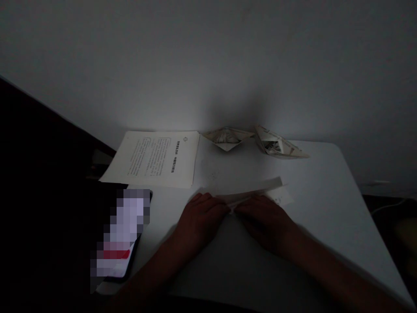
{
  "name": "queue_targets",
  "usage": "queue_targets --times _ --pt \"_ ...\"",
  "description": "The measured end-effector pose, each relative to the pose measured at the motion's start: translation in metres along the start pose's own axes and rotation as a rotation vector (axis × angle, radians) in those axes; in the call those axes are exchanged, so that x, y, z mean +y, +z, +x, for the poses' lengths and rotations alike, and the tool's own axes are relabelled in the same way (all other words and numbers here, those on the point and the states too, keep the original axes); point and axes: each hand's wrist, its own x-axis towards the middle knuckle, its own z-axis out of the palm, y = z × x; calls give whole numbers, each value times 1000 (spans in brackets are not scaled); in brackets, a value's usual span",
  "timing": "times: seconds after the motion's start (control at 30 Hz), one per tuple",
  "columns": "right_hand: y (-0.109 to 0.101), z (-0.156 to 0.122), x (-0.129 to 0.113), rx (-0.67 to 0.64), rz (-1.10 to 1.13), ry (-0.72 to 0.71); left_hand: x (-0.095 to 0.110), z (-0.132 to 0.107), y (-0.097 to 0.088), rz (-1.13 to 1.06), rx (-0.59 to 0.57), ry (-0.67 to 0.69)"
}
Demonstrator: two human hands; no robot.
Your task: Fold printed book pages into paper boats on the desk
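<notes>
Both hands meet over a partly folded sheet of paper [273, 186] on the white table. My left hand [203, 217] has its fingers curled and pressed together at the paper's left part. Close beside it, my right hand [263, 219] pinches the near edge, its fingertips almost touching those of the left. A long strip of the paper stands up behind the fingers, and a printed corner lies flat to the right. Beyond the hands sit two folded paper boats, one boat [227, 145] in the middle and another boat [283, 149] to its right.
A stack of printed sheets [156, 161] lies at the table's back left. At the left edge rests a lit phone [125, 234], its screen blurred out. A pale wall [208, 65] rises behind the table [329, 195]. The room is dim.
</notes>
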Motion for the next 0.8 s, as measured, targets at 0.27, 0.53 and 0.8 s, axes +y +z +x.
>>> queue_targets --times 0.27,0.53,0.8 --pt "5 -2 1 2 -6 20 18 12 0 17 -114 -366" --pt "6 -4 -5 -42 -189 -43 18 26 -12 -97 -252 -548" --pt "5 -4 -7 -72 -209 -39 7 30 -19 -120 -284 -599"
